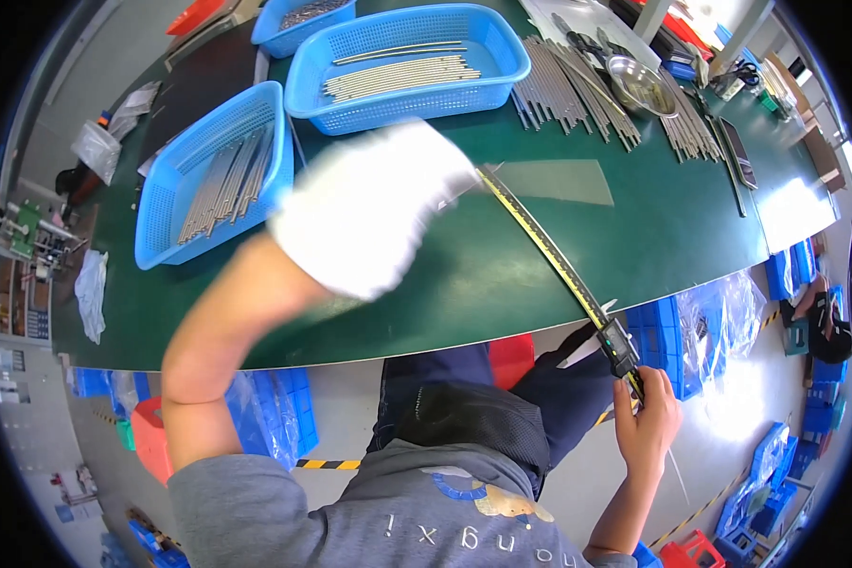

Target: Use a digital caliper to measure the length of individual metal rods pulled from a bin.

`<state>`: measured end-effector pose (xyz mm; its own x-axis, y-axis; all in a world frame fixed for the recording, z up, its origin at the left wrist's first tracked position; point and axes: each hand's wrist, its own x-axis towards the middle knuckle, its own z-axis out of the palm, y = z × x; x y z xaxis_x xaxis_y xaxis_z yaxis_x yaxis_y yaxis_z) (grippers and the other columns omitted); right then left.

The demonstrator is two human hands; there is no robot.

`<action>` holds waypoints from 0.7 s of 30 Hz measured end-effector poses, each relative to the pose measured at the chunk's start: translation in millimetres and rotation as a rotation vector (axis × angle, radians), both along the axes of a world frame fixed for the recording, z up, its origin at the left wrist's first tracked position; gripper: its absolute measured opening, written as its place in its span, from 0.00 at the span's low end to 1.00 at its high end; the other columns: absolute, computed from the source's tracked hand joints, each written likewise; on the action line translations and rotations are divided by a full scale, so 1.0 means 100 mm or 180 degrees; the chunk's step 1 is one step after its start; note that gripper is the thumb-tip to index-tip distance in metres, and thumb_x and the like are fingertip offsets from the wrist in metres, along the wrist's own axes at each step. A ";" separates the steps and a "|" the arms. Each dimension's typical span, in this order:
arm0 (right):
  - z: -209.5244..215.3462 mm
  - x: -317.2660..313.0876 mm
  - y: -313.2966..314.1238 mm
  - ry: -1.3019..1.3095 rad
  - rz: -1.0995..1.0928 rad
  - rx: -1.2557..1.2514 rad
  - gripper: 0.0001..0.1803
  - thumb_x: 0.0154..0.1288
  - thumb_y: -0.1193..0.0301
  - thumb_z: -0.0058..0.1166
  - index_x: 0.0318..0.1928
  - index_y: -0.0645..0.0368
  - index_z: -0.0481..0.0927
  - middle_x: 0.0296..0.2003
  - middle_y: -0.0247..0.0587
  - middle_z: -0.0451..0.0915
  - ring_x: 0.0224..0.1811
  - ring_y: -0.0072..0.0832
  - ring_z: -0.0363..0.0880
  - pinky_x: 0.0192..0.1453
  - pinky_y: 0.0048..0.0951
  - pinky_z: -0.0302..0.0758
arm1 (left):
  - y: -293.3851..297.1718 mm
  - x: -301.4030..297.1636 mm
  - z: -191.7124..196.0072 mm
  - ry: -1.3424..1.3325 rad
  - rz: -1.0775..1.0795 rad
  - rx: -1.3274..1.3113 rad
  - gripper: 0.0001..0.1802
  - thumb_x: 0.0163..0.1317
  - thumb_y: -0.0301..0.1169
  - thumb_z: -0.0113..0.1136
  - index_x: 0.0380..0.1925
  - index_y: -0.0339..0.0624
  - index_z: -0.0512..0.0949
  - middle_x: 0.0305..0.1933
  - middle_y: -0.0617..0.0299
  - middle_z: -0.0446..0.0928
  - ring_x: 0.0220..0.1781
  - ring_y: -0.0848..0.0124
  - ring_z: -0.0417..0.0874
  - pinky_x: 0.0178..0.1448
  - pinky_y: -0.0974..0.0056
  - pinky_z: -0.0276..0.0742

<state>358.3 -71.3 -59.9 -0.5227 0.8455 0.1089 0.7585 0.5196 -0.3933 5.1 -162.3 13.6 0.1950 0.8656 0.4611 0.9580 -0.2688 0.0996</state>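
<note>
My right hand [647, 417] is bare and closed around the display end of a long digital caliper [551, 252], near the table's front edge. The caliper slants up and left over the green table, its slider [617, 346] far along the scaled beam, and a thin rod sticks out below my hand. My left hand [369, 208] wears a white glove and is blurred by motion. It is at the caliper's far end, where a blurred silvery part shows; its fingers cannot be made out. Steel rods [225, 185] lie in a blue basket [153, 222] beside the glove.
Behind stands another blue basket [516, 62] of rods. Loose rods [554, 90] lie at the back right, near a metal bowl [642, 85] and a phone [736, 151]. A clear strip [559, 182] lies on the green table [502, 284]. Blue crates [667, 341] stand below its edge.
</note>
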 end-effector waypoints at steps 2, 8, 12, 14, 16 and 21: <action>-0.02 0.00 -0.01 0.0059 0.0007 -0.0019 0.13 0.56 0.68 0.59 0.38 0.62 0.76 0.27 0.45 0.75 0.23 0.39 0.73 0.28 0.34 0.67 | 0.10 0.42 -0.32 0.0145 -0.0453 0.0167 0.13 0.46 0.28 0.57 0.35 0.44 0.77 0.31 0.59 0.74 0.31 0.62 0.78 0.38 0.60 0.77; 0.05 0.02 -0.06 0.0144 0.0002 -0.0020 0.13 0.55 0.69 0.60 0.37 0.64 0.76 0.26 0.44 0.75 0.24 0.37 0.74 0.29 0.32 0.68 | 0.26 0.69 -0.92 0.0149 -0.0819 0.0974 0.06 0.44 0.32 0.58 0.21 0.48 0.72 0.21 0.66 0.62 0.24 0.70 0.70 0.36 0.66 0.74; 0.02 0.03 -0.04 0.0134 0.0082 0.0190 0.14 0.54 0.66 0.62 0.35 0.62 0.76 0.25 0.41 0.74 0.21 0.37 0.75 0.25 0.32 0.67 | 0.21 0.62 -1.00 0.0203 -0.0691 0.0341 0.09 0.43 0.31 0.59 0.28 0.50 0.76 0.30 0.66 0.72 0.33 0.69 0.77 0.51 0.61 0.78; 0.04 0.01 -0.05 0.0121 0.0066 0.0167 0.14 0.54 0.66 0.62 0.35 0.62 0.76 0.24 0.41 0.74 0.21 0.37 0.75 0.25 0.32 0.68 | 0.22 0.61 -1.02 0.0146 -0.0658 0.0340 0.09 0.44 0.32 0.60 0.28 0.50 0.76 0.30 0.66 0.72 0.33 0.69 0.77 0.52 0.60 0.78; 0.05 0.00 -0.04 0.0111 0.0054 0.0141 0.14 0.54 0.66 0.62 0.35 0.62 0.76 0.24 0.41 0.74 0.21 0.37 0.75 0.25 0.32 0.68 | 0.23 0.60 -1.04 0.0091 -0.0620 0.0335 0.09 0.44 0.32 0.60 0.29 0.49 0.76 0.30 0.66 0.72 0.34 0.69 0.77 0.52 0.59 0.78; 0.05 0.00 -0.05 0.0116 0.0042 0.0137 0.13 0.54 0.66 0.62 0.35 0.62 0.76 0.25 0.42 0.74 0.22 0.37 0.75 0.25 0.32 0.68 | 0.25 0.57 -1.05 -0.0090 -0.0604 0.0234 0.09 0.45 0.32 0.60 0.29 0.48 0.76 0.30 0.64 0.73 0.35 0.67 0.79 0.53 0.57 0.78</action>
